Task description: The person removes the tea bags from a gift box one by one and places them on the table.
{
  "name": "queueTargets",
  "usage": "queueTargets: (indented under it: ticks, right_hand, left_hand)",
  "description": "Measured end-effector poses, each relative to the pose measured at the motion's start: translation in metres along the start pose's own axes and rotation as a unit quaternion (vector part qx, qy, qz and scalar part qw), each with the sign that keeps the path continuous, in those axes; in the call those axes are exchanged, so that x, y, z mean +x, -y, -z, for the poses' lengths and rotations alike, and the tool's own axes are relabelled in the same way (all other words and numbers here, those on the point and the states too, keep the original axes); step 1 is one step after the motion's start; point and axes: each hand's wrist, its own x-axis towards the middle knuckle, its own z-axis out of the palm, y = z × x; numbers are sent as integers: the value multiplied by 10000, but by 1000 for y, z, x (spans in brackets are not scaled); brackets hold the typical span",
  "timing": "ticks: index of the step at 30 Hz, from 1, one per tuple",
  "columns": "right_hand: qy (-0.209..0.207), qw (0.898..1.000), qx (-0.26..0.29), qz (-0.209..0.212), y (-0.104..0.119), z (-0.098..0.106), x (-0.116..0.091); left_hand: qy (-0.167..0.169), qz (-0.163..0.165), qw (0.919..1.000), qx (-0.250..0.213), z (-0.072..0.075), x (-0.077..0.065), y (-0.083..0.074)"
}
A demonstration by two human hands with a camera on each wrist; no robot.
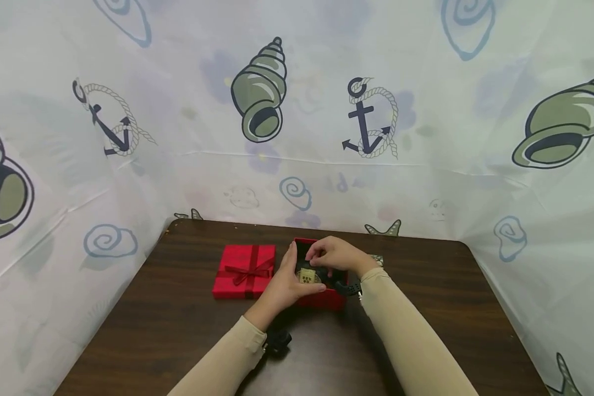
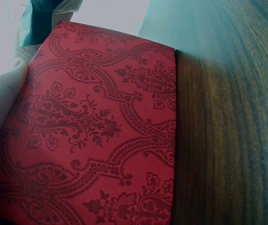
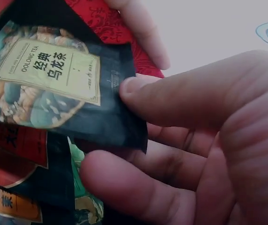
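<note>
A red gift box (image 1: pixel 326 300) stands without its lid on the dark wooden table. My left hand (image 1: pixel 284 283) rests against its near left corner, fingers straight up along the left wall and thumb across the near rim. In the left wrist view the box's patterned wall (image 2: pixel 91 117) fills most of the picture. Over the box, my right hand (image 1: pixel 334 256) pinches the edge of a black oolong tea sachet (image 3: pixel 49 75) with a cream label. Below that sachet lie several others, among them a red-labelled one (image 3: pixel 16 150) and an orange-labelled one (image 3: pixel 11 204).
The red lid (image 1: pixel 262 253) with a dark ribbon bow lies just left of the box. Part of a small patterned item (image 1: pixel 378 259) shows behind the right wrist. White printed cloth (image 1: pixel 198 181) hangs behind the table (image 1: pixel 188 319) and at both sides.
</note>
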Motion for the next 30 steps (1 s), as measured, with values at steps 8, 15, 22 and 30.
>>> queueTargets:
  ticks: [8, 15, 22, 30]
  right_hand:
    - [-131, 9998, 155, 54, -1, -1, 1]
    - [-480, 9955, 671, 469, -7, -2, -1]
    - [-847, 9859, 1386, 401, -11, -1, -8]
    - [-880, 9910, 949, 332, -11, 0, -10]
  left_hand:
    - [-78, -113, 9999, 17, 3, 2, 0]
    - [-95, -118, 9999, -60, 1, 3, 0]
    - [-92, -93, 9999, -7, -1, 4, 2]
    - [-95, -24, 9998, 152, -1, 2, 0]
